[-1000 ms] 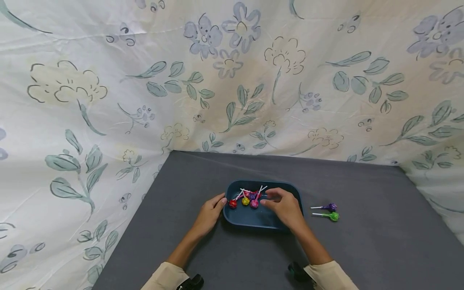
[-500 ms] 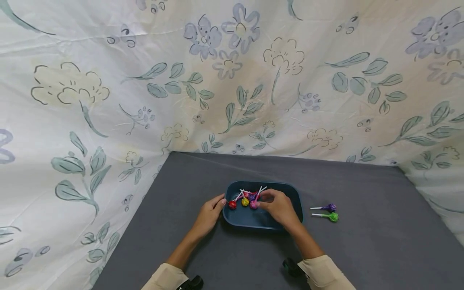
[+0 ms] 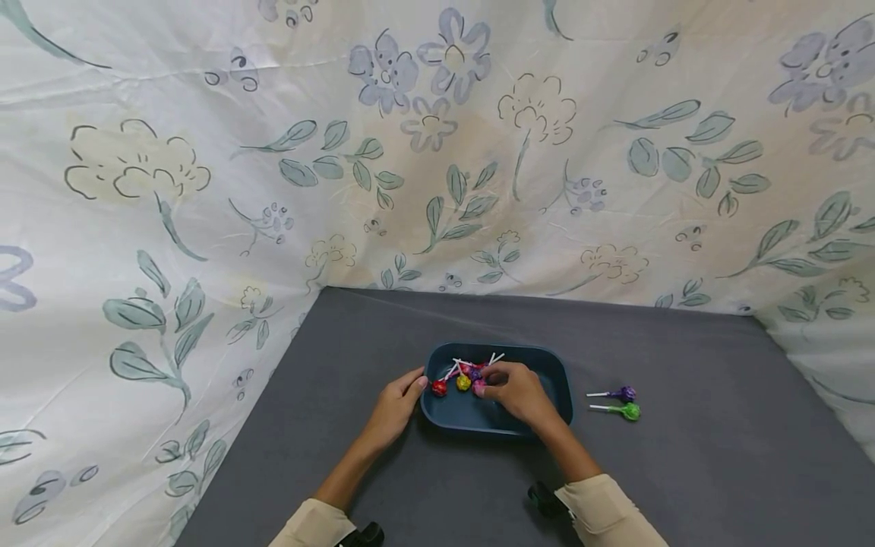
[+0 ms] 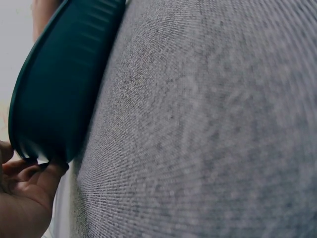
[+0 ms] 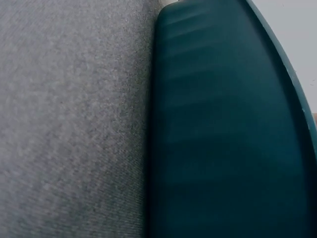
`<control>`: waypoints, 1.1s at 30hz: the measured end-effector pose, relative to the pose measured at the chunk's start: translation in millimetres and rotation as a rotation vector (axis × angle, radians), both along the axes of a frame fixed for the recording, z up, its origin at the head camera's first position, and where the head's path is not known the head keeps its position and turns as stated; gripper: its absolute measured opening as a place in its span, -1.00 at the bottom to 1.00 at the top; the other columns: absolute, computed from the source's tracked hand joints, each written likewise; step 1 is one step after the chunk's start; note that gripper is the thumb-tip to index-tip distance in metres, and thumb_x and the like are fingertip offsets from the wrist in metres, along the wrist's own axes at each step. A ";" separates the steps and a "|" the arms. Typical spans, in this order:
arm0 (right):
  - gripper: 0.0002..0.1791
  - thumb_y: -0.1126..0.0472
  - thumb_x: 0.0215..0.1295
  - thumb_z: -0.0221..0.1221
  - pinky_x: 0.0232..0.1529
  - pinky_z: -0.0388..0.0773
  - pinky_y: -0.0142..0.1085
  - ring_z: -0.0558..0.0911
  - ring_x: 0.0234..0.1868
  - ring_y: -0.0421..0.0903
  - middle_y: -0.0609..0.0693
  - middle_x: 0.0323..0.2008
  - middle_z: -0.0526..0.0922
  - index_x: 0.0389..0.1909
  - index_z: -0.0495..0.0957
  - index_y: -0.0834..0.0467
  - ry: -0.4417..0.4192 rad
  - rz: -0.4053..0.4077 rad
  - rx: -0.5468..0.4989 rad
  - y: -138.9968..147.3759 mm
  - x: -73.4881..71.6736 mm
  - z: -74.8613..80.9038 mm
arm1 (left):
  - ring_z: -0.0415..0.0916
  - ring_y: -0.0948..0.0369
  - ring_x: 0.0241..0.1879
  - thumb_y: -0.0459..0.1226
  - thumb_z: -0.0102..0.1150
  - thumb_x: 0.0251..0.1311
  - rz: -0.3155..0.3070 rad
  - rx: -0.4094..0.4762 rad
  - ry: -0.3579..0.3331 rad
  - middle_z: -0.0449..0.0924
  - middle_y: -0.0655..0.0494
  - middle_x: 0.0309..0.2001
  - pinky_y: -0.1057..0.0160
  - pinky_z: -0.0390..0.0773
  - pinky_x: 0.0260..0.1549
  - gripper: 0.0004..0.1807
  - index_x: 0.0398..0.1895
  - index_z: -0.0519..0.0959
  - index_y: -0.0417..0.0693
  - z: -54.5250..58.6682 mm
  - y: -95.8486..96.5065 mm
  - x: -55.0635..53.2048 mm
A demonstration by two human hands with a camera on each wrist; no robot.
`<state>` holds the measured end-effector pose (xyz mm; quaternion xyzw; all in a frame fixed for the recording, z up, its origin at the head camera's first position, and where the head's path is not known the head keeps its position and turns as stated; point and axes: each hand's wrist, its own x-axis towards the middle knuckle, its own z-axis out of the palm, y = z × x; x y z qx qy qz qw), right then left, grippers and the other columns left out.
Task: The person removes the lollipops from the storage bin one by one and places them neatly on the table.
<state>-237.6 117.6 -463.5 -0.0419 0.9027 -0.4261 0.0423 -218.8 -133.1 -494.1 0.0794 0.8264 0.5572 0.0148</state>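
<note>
A dark blue-green tray lies on the grey cloth, with several lollipops in its left half. At its left end my left hand holds the rim, thumb on top and fingers against the outer wall; the left wrist view shows this hand at the tray wall. My right hand reaches inside, thumb and index finger pinching a pink lollipop, partly covered by them. Close by lie a yellow lollipop, a purple one and a red one. The tray wall hides the right hand in its wrist view.
Right of the tray, a purple lollipop and a green lollipop lie side by side on the grey cloth, sticks pointing left. Floral fabric hangs behind and at the left.
My right hand has moved left inside the tray, and its thumb and index finger have come onto the pink lollipop. The left hand has stayed at the rim.
</note>
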 end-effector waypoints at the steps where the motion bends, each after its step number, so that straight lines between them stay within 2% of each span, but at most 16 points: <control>1: -0.74 0.16 0.25 0.52 -0.05 0.60 -0.05 0.71 -0.11 -0.04 0.04 -0.12 0.79 -0.06 0.81 0.08 0.002 0.001 0.003 -0.6 -0.7 -0.6 | 0.53 0.14 0.00 -0.09 0.03 0.65 0.002 -0.001 0.001 0.66 -0.07 0.11 0.13 0.54 0.10 -0.49 0.47 0.50 -0.20 -0.2 0.1 0.0; 8: -0.76 0.22 0.25 0.50 -0.03 0.57 -0.09 0.68 -0.14 -0.09 -0.01 -0.20 0.79 -0.06 0.82 0.13 0.023 0.045 0.017 -4.4 -3.0 -0.4 | 0.51 0.16 -0.15 -0.07 0.03 0.65 -0.004 0.013 -0.012 0.61 -0.03 -0.11 0.32 0.47 -0.16 -0.47 0.48 0.49 -0.20 0.1 -0.1 0.8; 13: -0.78 0.24 0.24 0.50 -0.11 0.55 -0.15 0.64 -0.19 -0.11 -0.02 -0.22 0.79 -0.10 0.82 0.15 0.028 0.079 0.033 -6.0 -1.3 1.4 | 0.45 0.17 -0.29 -0.07 0.04 0.65 -0.004 0.031 -0.023 0.49 0.06 -0.31 0.33 0.41 -0.29 -0.47 0.48 0.50 -0.20 0.0 -0.4 0.6; 15: -0.80 0.23 0.22 0.52 -0.12 0.55 -0.16 0.63 -0.21 -0.11 -0.02 -0.24 0.79 -0.14 0.82 0.16 0.028 0.077 0.039 -6.4 -0.6 2.2 | 0.44 0.18 -0.32 -0.07 0.05 0.64 -0.006 0.035 -0.023 0.47 0.08 -0.32 0.34 0.39 -0.34 -0.47 0.47 0.49 -0.21 -0.4 -0.8 0.5; 19: -0.81 0.22 0.15 0.57 -0.13 0.54 -0.16 0.62 -0.25 -0.12 -0.05 -0.30 0.77 -0.24 0.81 0.14 0.023 0.046 0.065 -7.1 -0.6 1.1 | 0.48 0.17 -0.23 -0.08 0.05 0.64 -0.006 0.029 -0.018 0.55 0.02 -0.22 0.29 0.45 -0.24 -0.46 0.48 0.49 -0.22 -0.7 -1.5 1.1; 22: -0.83 0.24 0.13 0.59 -0.10 0.53 -0.13 0.61 -0.22 -0.07 -0.03 -0.27 0.77 -0.29 0.80 0.11 0.021 0.015 0.090 -7.3 -0.3 0.4 | 0.55 0.12 -0.02 -0.08 0.04 0.65 -0.003 0.012 -0.014 0.66 -0.07 0.06 0.12 0.59 0.08 -0.46 0.49 0.48 -0.21 -0.8 -0.9 1.0; 25: -0.86 0.26 0.16 0.57 -0.02 0.54 -0.05 0.61 -0.13 0.00 0.01 -0.14 0.78 -0.31 0.80 0.08 0.028 -0.007 0.105 -6.7 0.9 1.5 | 0.53 0.07 0.19 -0.09 0.02 0.66 -0.004 0.007 -0.012 0.59 -0.12 0.33 -0.13 0.48 0.38 -0.47 0.50 0.47 -0.22 -0.9 -0.1 0.8; 26: -0.87 0.27 0.17 0.56 -0.01 0.53 -0.03 0.60 -0.11 0.02 0.02 -0.10 0.77 -0.32 0.79 0.07 0.029 -0.013 0.107 -6.1 1.6 1.9 | 0.52 0.06 0.23 -0.09 0.01 0.66 -0.003 0.006 -0.012 0.57 -0.13 0.38 -0.17 0.43 0.42 -0.47 0.50 0.46 -0.22 -0.9 0.1 0.8; 28: -0.86 0.29 0.19 0.54 -0.03 0.52 -0.03 0.60 -0.10 0.04 0.03 -0.08 0.77 -0.33 0.76 0.06 0.031 -0.024 0.104 -5.0 3.2 3.5 | 0.52 0.04 0.23 -0.09 0.01 0.67 -0.005 0.008 -0.013 0.58 -0.14 0.35 -0.16 0.46 0.39 -0.47 0.50 0.46 -0.22 -1.0 0.2 0.9; 31: -0.78 0.32 0.18 0.54 -0.15 0.50 -0.12 0.59 -0.18 0.01 0.03 -0.16 0.77 -0.31 0.67 0.09 0.044 -0.030 0.083 -2.3 4.8 4.8 | 0.54 0.07 0.14 -0.09 0.01 0.66 -0.001 -0.002 -0.014 0.62 -0.11 0.24 -0.02 0.54 0.22 -0.47 0.49 0.47 -0.22 -1.4 0.0 0.8; 33: -0.72 0.35 0.14 0.55 -0.22 0.47 -0.19 0.58 -0.22 -0.01 0.02 -0.23 0.76 -0.27 0.62 0.11 0.050 -0.039 0.062 -0.8 5.6 4.9 | 0.52 0.07 0.06 -0.08 0.01 0.66 -0.002 -0.005 -0.017 0.62 -0.10 0.16 0.06 0.51 0.08 -0.47 0.50 0.47 -0.22 -1.5 -0.2 0.9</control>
